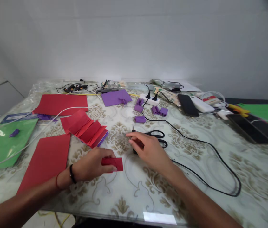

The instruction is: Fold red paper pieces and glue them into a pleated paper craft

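My left hand (98, 164) is closed on a small folded piece of red paper (117, 163), held just above the table, one end sticking out past the thumb. My right hand (149, 151) hovers to the right of it, thumb and forefinger drawn together. A thin sliver shows at those fingertips, too small to name. Behind the right hand lie scissors (157, 134) with black handles, their blades mostly hidden. A slim, dark-tipped thing (133, 128) pokes out beyond the fingers, partly covered by the hand. Left of centre lies a stack of creased red paper pieces (85, 128).
Red sheets (45, 158) and a green packet (7, 142) lie left. Folded purple paper pieces (159, 110) sit near a white power strip (150, 100). A black cable (216, 152) loops across the right side. Phones (188, 105) lie at the right; glue guns (75, 88) at the back.
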`<state>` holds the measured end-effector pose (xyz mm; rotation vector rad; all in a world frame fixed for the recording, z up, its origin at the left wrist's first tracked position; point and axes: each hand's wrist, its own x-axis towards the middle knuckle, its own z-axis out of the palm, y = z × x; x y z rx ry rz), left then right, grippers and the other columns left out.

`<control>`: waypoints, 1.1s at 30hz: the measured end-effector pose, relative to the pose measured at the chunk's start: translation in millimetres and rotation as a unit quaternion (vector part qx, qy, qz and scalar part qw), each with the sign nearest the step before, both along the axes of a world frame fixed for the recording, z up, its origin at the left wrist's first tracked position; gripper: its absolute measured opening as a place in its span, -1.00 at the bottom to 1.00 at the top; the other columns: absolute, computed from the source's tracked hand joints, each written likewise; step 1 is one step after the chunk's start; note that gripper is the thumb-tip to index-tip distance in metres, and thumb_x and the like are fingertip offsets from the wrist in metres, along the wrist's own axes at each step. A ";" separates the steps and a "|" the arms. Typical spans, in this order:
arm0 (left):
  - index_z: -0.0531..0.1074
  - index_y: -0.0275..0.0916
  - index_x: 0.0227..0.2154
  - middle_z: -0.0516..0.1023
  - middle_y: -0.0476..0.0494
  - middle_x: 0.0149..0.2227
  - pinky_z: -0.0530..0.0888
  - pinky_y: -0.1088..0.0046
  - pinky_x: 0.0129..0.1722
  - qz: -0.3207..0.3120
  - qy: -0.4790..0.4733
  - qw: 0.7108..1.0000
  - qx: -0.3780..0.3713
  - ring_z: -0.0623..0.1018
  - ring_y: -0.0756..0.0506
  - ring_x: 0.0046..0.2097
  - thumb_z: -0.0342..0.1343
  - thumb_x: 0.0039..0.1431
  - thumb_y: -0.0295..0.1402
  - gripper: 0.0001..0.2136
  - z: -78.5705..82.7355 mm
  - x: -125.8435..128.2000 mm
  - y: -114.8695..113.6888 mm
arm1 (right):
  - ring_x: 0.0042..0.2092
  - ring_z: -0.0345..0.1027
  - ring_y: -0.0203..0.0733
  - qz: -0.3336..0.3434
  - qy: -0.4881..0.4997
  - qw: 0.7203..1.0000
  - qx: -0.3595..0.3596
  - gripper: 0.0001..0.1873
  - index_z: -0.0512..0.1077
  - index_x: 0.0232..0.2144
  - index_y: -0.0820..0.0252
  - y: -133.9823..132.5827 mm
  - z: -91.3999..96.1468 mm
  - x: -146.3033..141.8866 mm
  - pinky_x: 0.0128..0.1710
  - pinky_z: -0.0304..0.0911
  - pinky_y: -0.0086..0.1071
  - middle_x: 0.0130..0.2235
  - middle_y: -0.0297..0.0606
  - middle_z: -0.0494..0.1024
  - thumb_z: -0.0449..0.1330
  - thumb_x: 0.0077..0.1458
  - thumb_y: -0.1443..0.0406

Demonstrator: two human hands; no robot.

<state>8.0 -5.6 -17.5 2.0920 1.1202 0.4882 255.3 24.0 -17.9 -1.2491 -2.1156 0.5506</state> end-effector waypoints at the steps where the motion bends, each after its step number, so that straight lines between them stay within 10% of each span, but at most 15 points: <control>1: 0.50 -0.23 -0.41 0.47 0.06 -0.50 0.33 0.51 -0.44 0.019 -0.003 1.000 -0.003 0.43 -0.01 -0.46 0.30 0.21 -0.33 -0.86 4.6 1.5 1.1 | -0.32 0.58 -0.18 0.013 0.022 1.000 -0.011 -0.74 0.59 -0.15 0.19 -1.8 1.9 0.3 -0.30 0.37 -0.38 -0.28 -0.22 0.72 0.09 0.40 0.29; 8: 0.36 -0.24 -0.49 0.30 0.08 -0.52 0.26 0.50 -0.45 0.156 -0.168 0.970 -0.074 0.29 0.02 -0.45 0.27 0.27 -0.10 -0.63 11.9 12.9 6.0 | -0.47 0.36 -0.30 0.082 0.170 0.972 -0.142 -0.71 0.50 -0.42 0.19 -16.1 8.4 -7.4 -0.45 0.25 -0.47 -0.50 -0.39 0.51 0.20 0.33 0.19; 15: 0.63 -0.27 -0.26 0.61 -0.10 -0.33 0.45 0.44 -0.26 0.098 -0.226 0.953 -0.179 0.51 -0.06 -0.30 0.26 0.31 -0.07 -0.69 -2.8 16.4 0.0 | -0.43 0.28 -0.30 0.086 0.186 0.960 -0.189 -0.77 0.47 -0.45 0.18 -21.0 3.7 -10.9 -0.43 0.22 -0.45 -0.48 -0.41 0.45 0.26 0.26 0.23; 33: 0.62 -0.31 -0.37 0.49 -0.03 -0.48 0.32 0.48 -0.43 0.069 -0.163 0.972 -0.153 0.40 -0.01 -0.43 0.12 0.43 -0.10 -0.60 0.1 11.5 -8.8 | -0.47 0.27 -0.30 0.084 0.234 0.918 -0.311 -0.75 0.48 -0.46 0.18 -22.3 8.4 -5.8 -0.45 0.16 -0.42 -0.52 -0.41 0.45 0.32 0.19 0.18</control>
